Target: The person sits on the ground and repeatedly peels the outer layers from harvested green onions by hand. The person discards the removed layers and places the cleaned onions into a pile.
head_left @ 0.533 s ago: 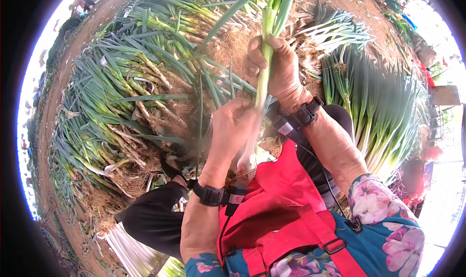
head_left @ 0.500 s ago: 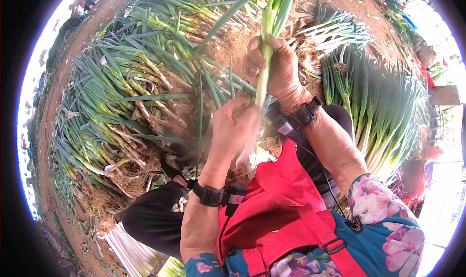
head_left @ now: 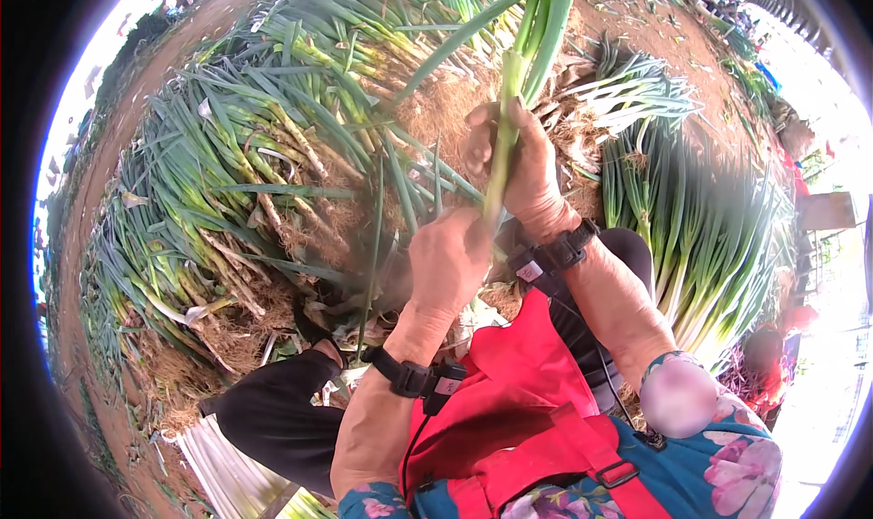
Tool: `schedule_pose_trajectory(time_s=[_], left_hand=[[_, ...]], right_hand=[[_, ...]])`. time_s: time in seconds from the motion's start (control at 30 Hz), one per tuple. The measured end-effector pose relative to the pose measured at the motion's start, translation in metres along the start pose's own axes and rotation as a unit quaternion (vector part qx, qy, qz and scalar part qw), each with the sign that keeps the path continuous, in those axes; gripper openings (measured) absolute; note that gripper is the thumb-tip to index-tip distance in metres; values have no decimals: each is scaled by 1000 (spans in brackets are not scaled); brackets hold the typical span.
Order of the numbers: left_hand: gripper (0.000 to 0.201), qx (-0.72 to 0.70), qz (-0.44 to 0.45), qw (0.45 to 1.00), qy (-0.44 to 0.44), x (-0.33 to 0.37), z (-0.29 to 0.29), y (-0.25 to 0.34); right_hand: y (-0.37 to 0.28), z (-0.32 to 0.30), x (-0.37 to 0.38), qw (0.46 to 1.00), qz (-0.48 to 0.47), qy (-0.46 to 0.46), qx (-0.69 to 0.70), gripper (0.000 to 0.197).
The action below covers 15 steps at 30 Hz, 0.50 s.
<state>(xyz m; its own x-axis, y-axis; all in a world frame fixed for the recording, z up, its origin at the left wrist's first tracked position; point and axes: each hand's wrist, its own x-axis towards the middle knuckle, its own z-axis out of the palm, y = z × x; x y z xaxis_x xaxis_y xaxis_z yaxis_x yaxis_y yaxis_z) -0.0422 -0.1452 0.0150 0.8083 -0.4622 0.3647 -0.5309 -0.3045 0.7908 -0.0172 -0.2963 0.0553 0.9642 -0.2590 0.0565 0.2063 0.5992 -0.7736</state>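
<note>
A long green onion [head_left: 512, 87] with green leaves rises away from me between my two hands. My right hand [head_left: 523, 160] is closed around its pale green stalk, thumb on the near side and fingers curled on the other. Lower down, my left hand [head_left: 447, 255] is closed at the white end of the same stalk. The root end is hidden behind that hand. One long leaf bends off to the left from the upper stalk. Both wrists carry black straps with small devices.
A large heap of untrimmed green onions [head_left: 218, 192] with brown roots spreads to the left and ahead. Cleaner green onions [head_left: 700, 219] lie in a row at the right, with a smaller bunch [head_left: 627, 92] beyond them. Peeled scraps and bare soil [head_left: 627, 19] lie around. My red apron [head_left: 509, 383] covers my lap.
The green onion and my right hand have come slightly lower in view. My left hand has turned and closed higher along the stalk; the white end no longer shows below it.
</note>
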Motion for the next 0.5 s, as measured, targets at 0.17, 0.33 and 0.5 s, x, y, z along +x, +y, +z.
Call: schedule_pose_trajectory(time_s=[0.17,0.33,0.5], left_hand=[[11,6,-3,1000,25,-3,7,-2],[16,23,-10,999,44,-7,10,-4],[9,-156,-133,979,13,-11,17,-10]], right_hand=[[4,3,0,999,-53,8,0,57],[2,-4,2,998,-50,-24,-3,59],[2,-13,6,995,-61,-74,9,63]])
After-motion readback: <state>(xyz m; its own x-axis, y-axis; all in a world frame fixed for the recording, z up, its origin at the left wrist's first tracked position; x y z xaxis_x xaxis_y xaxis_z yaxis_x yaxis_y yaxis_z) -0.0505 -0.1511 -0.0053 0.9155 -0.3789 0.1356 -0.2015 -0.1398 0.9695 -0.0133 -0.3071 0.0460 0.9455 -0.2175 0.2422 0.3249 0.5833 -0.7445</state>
